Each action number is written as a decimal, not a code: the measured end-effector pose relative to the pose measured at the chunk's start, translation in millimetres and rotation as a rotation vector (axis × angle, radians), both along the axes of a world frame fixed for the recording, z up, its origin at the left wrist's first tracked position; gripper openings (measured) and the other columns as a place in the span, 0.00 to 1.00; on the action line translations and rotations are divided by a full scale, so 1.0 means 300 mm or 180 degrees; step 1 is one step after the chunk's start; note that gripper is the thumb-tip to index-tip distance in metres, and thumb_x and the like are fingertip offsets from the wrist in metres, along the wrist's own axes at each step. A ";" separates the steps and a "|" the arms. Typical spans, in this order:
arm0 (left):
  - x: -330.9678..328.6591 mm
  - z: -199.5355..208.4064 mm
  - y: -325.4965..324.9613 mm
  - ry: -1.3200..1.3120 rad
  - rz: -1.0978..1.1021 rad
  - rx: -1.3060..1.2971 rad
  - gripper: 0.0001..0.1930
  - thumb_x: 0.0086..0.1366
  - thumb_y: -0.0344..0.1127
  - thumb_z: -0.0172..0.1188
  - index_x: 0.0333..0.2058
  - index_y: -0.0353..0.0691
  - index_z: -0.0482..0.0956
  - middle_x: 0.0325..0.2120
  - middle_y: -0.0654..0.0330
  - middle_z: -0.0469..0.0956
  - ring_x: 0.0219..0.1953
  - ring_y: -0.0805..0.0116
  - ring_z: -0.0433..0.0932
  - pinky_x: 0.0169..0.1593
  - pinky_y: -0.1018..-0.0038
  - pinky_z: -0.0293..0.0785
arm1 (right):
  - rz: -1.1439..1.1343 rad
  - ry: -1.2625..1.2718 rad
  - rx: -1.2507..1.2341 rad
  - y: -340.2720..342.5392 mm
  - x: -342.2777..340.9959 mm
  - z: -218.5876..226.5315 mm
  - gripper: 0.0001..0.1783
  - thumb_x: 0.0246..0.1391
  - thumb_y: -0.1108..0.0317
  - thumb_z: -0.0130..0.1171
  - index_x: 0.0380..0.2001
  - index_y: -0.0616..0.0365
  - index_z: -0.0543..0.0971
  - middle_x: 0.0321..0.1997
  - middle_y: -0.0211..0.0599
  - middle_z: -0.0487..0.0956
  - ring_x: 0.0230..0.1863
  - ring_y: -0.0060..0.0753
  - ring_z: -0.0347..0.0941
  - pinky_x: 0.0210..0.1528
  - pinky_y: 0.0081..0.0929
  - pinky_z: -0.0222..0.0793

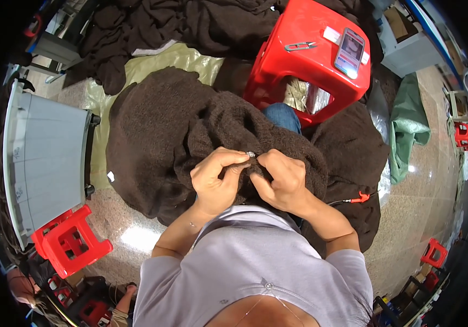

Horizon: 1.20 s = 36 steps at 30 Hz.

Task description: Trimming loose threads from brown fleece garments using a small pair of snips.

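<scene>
Here, left hand (214, 177) pinching small pale piece (251, 155) at brown cloth (155, 128); right hand (284, 179) clenched on cloth alongside.

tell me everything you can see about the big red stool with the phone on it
The stool is glossy red, seemingly plastic, with a round-cornered top and a wide opening in the side facing the wearer. It appears upright, ahead and right of centre. On top lie thread snips, a phone with a lit screen, and a white piece beside the phone. Brown cloth gathers near its base; its feet are not clearly visible. A denim leg overlaps its lower left edge; contact is unclear.
</scene>
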<state>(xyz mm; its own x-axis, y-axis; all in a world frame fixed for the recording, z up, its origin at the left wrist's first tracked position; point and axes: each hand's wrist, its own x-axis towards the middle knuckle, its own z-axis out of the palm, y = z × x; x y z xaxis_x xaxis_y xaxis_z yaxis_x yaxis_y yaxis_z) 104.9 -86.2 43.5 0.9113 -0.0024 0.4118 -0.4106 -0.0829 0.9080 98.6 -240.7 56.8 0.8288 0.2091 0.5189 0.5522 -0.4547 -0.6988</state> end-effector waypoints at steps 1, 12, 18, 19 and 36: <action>-0.014 -0.018 -0.014 -0.0005 0.0116 -0.0113 0.07 0.52 0.14 0.61 0.31 0.30 0.78 0.27 0.53 0.81 0.28 0.66 0.81 0.32 0.76 0.77 | 0.0002 0.0000 0.0000 0.011 -0.002 -0.008 0.13 0.34 0.77 0.65 0.26 0.63 0.73 0.19 0.42 0.67 0.18 0.42 0.69 0.18 0.32 0.65; -0.013 -0.029 -0.024 0.0504 -0.0101 0.0060 0.08 0.60 0.17 0.58 0.39 0.30 0.80 0.31 0.55 0.81 0.32 0.72 0.78 0.38 0.80 0.74 | -0.0657 -0.0744 -0.0287 0.019 0.003 -0.079 0.18 0.30 0.85 0.60 0.32 0.65 0.75 0.19 0.38 0.67 0.17 0.37 0.66 0.19 0.29 0.64; 0.025 -0.057 0.083 0.1266 -0.0513 0.0834 0.09 0.57 0.22 0.63 0.38 0.31 0.82 0.32 0.59 0.83 0.34 0.77 0.78 0.38 0.81 0.73 | -0.0754 -0.0436 -0.0697 -0.081 0.017 -0.084 0.23 0.32 0.87 0.57 0.38 0.63 0.77 0.26 0.41 0.73 0.25 0.43 0.72 0.27 0.32 0.68; 0.029 -0.089 0.137 0.2022 -0.0539 0.0672 0.08 0.58 0.23 0.63 0.37 0.31 0.82 0.31 0.63 0.82 0.33 0.79 0.77 0.38 0.81 0.72 | -0.0815 -0.0201 -0.0809 -0.127 0.021 -0.086 0.20 0.34 0.88 0.55 0.37 0.64 0.78 0.29 0.43 0.74 0.28 0.41 0.73 0.30 0.29 0.70; 0.062 0.003 0.102 0.2810 -0.1194 -0.1680 0.07 0.60 0.27 0.65 0.37 0.34 0.80 0.32 0.63 0.80 0.35 0.80 0.77 0.42 0.82 0.74 | 0.1062 0.1809 0.0609 -0.053 0.131 0.019 0.07 0.53 0.73 0.61 0.25 0.63 0.75 0.28 0.30 0.69 0.32 0.23 0.64 0.38 0.22 0.61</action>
